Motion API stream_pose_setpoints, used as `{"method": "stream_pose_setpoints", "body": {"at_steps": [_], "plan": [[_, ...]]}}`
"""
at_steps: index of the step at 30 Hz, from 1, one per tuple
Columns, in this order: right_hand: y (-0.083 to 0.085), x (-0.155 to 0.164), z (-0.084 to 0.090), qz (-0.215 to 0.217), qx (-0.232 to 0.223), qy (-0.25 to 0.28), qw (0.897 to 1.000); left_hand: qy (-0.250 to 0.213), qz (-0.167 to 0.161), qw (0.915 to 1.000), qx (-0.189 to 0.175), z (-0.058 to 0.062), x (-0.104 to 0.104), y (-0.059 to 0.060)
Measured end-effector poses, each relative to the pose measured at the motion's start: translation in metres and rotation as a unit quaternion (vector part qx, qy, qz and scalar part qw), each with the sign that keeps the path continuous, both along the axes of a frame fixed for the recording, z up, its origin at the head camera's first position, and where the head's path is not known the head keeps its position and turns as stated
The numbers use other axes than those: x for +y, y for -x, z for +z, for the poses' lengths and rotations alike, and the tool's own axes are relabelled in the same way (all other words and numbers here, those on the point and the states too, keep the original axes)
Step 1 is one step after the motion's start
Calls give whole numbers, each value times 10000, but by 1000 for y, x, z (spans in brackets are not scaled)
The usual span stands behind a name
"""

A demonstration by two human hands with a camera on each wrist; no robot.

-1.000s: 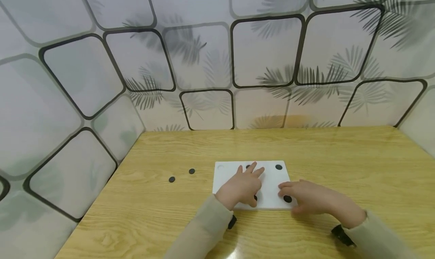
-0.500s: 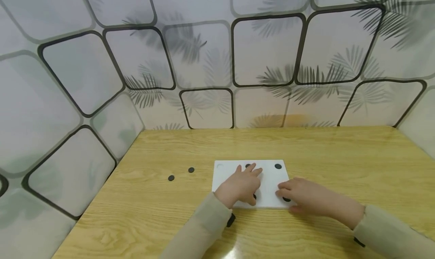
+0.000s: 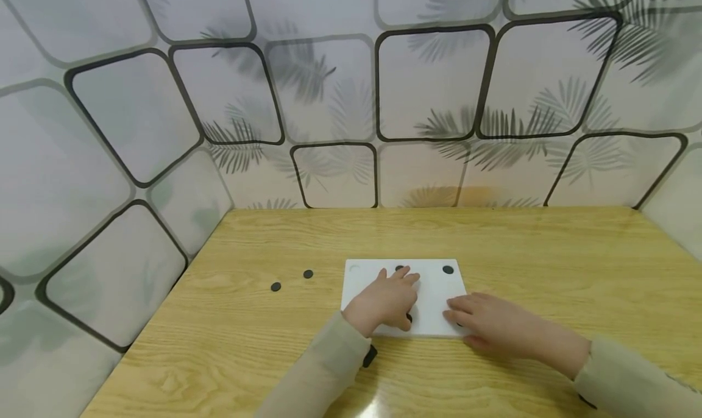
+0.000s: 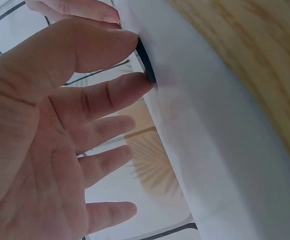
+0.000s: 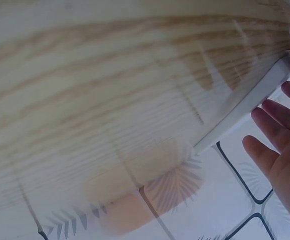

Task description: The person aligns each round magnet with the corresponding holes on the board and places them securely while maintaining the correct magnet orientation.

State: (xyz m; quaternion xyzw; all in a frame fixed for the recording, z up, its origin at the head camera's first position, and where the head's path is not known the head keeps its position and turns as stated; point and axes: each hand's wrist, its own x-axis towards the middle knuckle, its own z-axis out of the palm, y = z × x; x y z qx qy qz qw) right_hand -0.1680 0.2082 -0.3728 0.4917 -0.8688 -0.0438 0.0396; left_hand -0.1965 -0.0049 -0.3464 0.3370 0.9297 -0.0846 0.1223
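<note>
A white rectangular board [image 3: 433,296] lies on the table with round black discs on it. My left hand [image 3: 384,299] reaches over its middle. In the left wrist view, the thumb and index finger of this hand pinch a thin black disc [image 4: 146,62] at the board's surface, the other fingers extended. My right hand [image 3: 496,323] rests at the board's near right corner, fingers fairly straight, mostly covering another disc there. A far right disc [image 3: 448,270] shows fully. The far middle disc [image 3: 399,268] is partly behind left fingers. At the far left corner, an empty round recess [image 3: 354,267] shows.
Two loose black discs, a nearer one [image 3: 276,287] and a farther one [image 3: 308,274], lie left of the board on the wooden table [image 3: 219,345]. A patterned wall [image 3: 323,113] stands behind the table.
My right hand has shifted slightly left and now covers more of the near right disc; its forearm has swung outward. The left hand has barely moved. The loose discs stay put.
</note>
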Motion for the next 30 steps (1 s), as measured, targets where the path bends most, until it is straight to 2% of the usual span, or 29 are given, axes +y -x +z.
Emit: {"method": "stream_pose_setpoints", "body": {"at_steps": [7, 17, 23, 30], "plan": [[0, 0, 0, 238, 239, 227, 9992, -15, -10, 10000, -16, -1, 0, 1], [0, 1, -1, 113, 172, 271, 9994, -124, 11, 9999, 89, 4, -8, 0], [-1, 0, -4, 58, 194, 362, 9991, -386, 37, 9987, 343, 6, -30, 5], [-4, 0, -5, -30, 91, 350, 9993, -728, 353, 9948, 621, 2, -74, 15]]}}
